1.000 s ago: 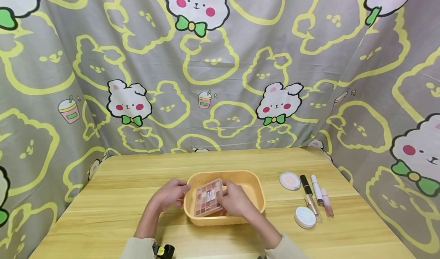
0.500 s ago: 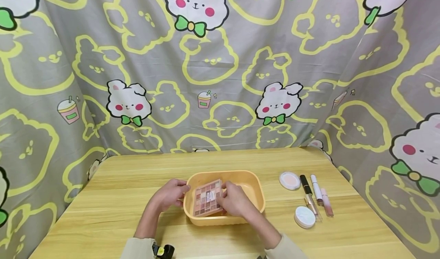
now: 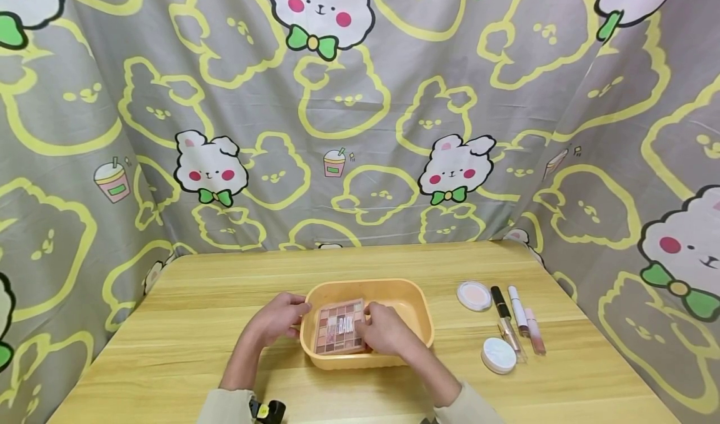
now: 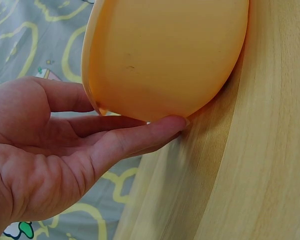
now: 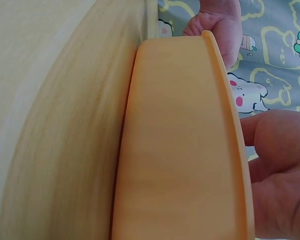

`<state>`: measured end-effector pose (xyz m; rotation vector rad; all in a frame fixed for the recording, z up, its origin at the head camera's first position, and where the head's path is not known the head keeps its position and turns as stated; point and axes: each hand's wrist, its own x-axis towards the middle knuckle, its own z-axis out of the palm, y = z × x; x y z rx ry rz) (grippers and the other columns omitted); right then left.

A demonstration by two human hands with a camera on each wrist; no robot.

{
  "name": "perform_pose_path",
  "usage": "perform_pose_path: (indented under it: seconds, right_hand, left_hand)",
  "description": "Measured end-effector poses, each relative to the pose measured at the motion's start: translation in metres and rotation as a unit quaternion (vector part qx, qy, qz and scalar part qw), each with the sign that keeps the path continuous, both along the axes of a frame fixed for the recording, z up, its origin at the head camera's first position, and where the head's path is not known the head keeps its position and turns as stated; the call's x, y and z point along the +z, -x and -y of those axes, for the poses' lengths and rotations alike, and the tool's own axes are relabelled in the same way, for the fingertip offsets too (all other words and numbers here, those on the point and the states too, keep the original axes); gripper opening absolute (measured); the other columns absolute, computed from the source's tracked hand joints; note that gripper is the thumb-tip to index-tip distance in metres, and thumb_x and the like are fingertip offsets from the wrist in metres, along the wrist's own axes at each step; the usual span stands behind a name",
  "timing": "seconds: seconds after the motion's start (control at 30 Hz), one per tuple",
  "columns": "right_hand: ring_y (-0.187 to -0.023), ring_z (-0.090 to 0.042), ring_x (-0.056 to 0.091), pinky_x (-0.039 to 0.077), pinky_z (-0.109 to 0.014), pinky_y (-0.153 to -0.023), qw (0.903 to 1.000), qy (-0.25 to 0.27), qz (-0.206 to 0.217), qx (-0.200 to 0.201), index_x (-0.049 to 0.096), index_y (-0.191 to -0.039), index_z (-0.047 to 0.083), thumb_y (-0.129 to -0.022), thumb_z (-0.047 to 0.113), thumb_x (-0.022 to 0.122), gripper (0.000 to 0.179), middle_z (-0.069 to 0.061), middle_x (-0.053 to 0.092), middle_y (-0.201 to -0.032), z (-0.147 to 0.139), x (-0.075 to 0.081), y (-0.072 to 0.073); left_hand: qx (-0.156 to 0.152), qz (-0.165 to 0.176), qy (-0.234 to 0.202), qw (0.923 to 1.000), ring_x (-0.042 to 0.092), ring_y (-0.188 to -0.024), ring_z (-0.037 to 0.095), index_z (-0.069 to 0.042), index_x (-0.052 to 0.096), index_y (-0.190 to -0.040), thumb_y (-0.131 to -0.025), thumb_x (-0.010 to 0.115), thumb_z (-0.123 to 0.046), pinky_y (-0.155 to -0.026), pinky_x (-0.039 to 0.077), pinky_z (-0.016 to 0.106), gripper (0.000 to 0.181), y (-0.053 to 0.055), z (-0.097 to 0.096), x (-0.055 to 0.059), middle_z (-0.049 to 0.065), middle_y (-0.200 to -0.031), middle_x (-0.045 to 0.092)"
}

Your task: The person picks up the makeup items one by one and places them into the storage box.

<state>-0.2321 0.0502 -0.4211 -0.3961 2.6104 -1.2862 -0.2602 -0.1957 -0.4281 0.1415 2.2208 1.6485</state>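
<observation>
An eyeshadow palette [image 3: 340,328] with a grid of brown and pink shades and white "BACK" lettering lies low inside the yellow plastic basin [image 3: 419,299]. My right hand [image 3: 384,329] reaches over the near rim and holds the palette by its right edge; those fingertips are partly hidden. At the basin's left end, my left hand [image 3: 279,319] pinches the rim. In the left wrist view its thumb is at the rim and its fingers [image 4: 154,132] lie against the outer wall. The right wrist view shows the basin's long outer side [image 5: 174,140] with the right hand [image 5: 282,170] behind the rim.
To the right on the wooden table [image 3: 225,286] lie a round pink powder compact [image 3: 474,296], a white round compact [image 3: 499,355], a black-capped tube [image 3: 500,302], a white-capped tube [image 3: 518,308] and a pink lip gloss tube [image 3: 535,331]. A patterned curtain [image 3: 371,130] surrounds the table.
The palette has tipped down from a tilted position to lie flatter in the basin, its top edge lowering under my right hand. My left hand has stayed at the rim.
</observation>
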Motion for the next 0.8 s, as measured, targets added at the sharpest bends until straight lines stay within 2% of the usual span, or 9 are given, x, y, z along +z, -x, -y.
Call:
perform_pose_path:
  seconds: [0.23, 0.43, 0.8]
  right_hand:
    - [-0.054, -0.012, 0.048, 0.036, -0.023, -0.045, 0.9996, -0.024, -0.01, 0.008, 0.062, -0.111, -0.01, -0.097, 0.013, 0.058, 0.027, -0.004, 0.059, -0.068, -0.0021, -0.0018, 0.0002]
    - [-0.055, -0.012, 0.048, 0.037, -0.023, -0.047, 0.9995, -0.029, -0.008, 0.011, 0.063, -0.103, -0.005, -0.095, 0.013, 0.059, 0.02, -0.004, 0.059, -0.07, -0.0037, -0.0032, 0.0]
    - [-0.058, -0.014, 0.048, 0.036, -0.025, -0.049, 0.9993, -0.032, -0.001, 0.02, 0.062, -0.107, -0.005, -0.097, 0.014, 0.057, 0.022, -0.005, 0.059, -0.074, -0.003, -0.0042, 0.0005]
  left_hand:
    - [0.003, -0.001, 0.006, 1.0, 0.07, -0.101, 0.03, 0.016, 0.052, -0.135, -0.106, 0.044, -0.014, -0.077, 0.063, 0.041, 0.042, -0.0004, -0.0007, 0.0, 0.025, -0.115, 0.067]
    - [0.009, 0.0, 0.011, 0.9999, 0.07, -0.101, 0.03, 0.016, 0.052, -0.135, -0.106, 0.045, -0.014, -0.077, 0.063, 0.041, 0.042, -0.0004, -0.002, 0.0, 0.025, -0.116, 0.067]
    - [0.011, -0.001, 0.015, 0.9998, 0.069, -0.1, 0.029, 0.016, 0.052, -0.135, -0.106, 0.045, -0.014, -0.077, 0.063, 0.042, 0.042, -0.0002, -0.0019, 0.0008, 0.024, -0.116, 0.067]
